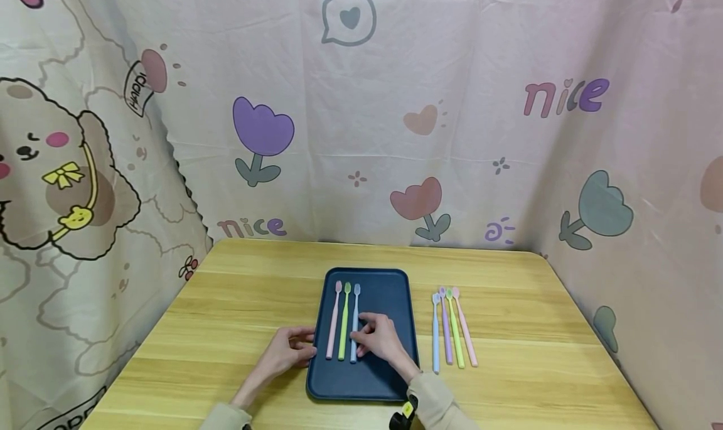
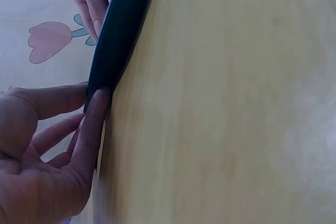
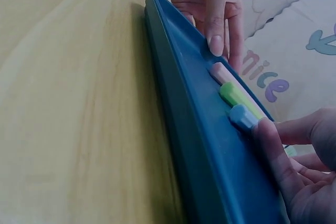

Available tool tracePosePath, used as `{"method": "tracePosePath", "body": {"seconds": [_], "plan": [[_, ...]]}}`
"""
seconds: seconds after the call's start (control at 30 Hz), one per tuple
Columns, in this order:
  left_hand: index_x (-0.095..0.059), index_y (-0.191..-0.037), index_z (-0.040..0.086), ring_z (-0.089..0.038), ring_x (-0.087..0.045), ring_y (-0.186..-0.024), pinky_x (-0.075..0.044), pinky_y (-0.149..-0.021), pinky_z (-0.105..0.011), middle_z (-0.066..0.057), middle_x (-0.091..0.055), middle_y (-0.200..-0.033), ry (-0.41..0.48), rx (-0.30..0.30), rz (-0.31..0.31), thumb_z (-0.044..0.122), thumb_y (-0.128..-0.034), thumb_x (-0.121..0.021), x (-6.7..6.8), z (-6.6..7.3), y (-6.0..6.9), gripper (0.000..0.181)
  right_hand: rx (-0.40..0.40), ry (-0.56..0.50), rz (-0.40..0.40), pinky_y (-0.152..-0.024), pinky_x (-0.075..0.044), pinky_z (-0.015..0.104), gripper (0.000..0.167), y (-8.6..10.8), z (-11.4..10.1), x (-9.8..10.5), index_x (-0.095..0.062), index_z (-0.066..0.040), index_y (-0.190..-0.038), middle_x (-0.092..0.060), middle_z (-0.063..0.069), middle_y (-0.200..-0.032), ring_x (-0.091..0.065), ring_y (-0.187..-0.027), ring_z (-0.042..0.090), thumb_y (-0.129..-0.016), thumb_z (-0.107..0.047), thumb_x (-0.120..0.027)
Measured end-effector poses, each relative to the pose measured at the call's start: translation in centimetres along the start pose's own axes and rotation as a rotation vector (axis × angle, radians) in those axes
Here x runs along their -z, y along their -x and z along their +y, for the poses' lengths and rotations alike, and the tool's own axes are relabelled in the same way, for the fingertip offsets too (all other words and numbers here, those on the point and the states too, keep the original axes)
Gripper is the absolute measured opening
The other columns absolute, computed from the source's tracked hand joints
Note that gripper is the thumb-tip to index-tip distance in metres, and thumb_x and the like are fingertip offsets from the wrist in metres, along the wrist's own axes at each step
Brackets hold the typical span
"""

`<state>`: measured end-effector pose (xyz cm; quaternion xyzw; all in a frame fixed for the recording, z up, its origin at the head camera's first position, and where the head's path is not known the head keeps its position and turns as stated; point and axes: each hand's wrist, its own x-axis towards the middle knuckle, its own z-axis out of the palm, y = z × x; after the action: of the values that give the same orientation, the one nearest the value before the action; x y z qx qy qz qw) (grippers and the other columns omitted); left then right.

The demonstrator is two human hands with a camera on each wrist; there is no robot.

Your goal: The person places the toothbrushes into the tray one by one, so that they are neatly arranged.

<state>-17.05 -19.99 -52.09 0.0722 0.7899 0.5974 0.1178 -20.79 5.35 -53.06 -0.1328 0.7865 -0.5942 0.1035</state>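
A dark blue tray point(image 1: 384, 380) lies on the table with a pink toothbrush point(image 1: 333, 323), a green toothbrush point(image 1: 344, 326) and a blue toothbrush point(image 1: 354, 348) side by side in its left half. My right hand point(image 1: 381, 339) pinches the blue toothbrush around its handle; in the right wrist view the thumb point(image 3: 270, 142) lies against that handle. At the tray's left rim, my left hand point(image 1: 289, 349) holds the edge between thumb and fingers, as the left wrist view point(image 2: 58, 145) also shows.
Right of the tray, on the wooden table point(image 1: 525, 329), lie another blue toothbrush point(image 1: 435, 336), a purple toothbrush point(image 1: 445, 329), a second green toothbrush point(image 1: 455, 333) and a second pink toothbrush point(image 1: 465, 333). A printed curtain point(image 1: 361, 147) hangs behind the table and along its sides.
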Motion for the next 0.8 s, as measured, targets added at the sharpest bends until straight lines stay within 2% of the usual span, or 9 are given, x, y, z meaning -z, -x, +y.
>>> {"method": "tracePosePath", "body": {"seconds": [0.2, 0.5, 0.8], "plan": [[-0.051, -0.133, -0.019, -0.022, -0.071, -0.088, -0.064, -0.066, -0.036, -0.033, -0.065, -0.116, -0.01, -0.009, -0.003, -0.001, -0.0883, -0.071, 0.03, -0.15, -0.19, 0.052, 0.009, 0.006, 0.008, -0.052, -0.061, 0.033, 0.059, -0.04, -0.03, -0.11, -0.049, 0.012, -0.14, -0.074, 0.015, -0.078, -0.07, -0.054, 0.023, -0.09, -0.008, -0.073], [-0.051, -0.134, -0.019, -0.024, -0.071, -0.09, -0.064, -0.067, -0.038, -0.033, -0.065, -0.117, -0.009, 0.016, -0.002, -0.001, -0.0888, -0.07, 0.03, -0.07, -0.08, 0.052, 0.024, 0.01, 0.011, -0.052, -0.06, 0.032, 0.058, -0.04, 0.06, -0.2, -0.049, 0.012, -0.14, -0.074, 0.015, -0.077, -0.07, -0.053, 0.023, -0.091, -0.008, -0.072], [-0.051, -0.133, -0.019, -0.024, -0.072, -0.09, -0.064, -0.067, -0.037, -0.033, -0.065, -0.116, 0.001, 0.003, -0.002, -0.001, -0.0882, -0.071, 0.02, -0.14, -0.13, 0.052, 0.014, 0.015, 0.017, -0.052, -0.06, 0.032, 0.057, -0.01, -0.05, -0.26, -0.05, 0.012, -0.14, -0.074, 0.014, -0.077, -0.069, -0.052, 0.019, -0.091, -0.008, -0.071]]}}
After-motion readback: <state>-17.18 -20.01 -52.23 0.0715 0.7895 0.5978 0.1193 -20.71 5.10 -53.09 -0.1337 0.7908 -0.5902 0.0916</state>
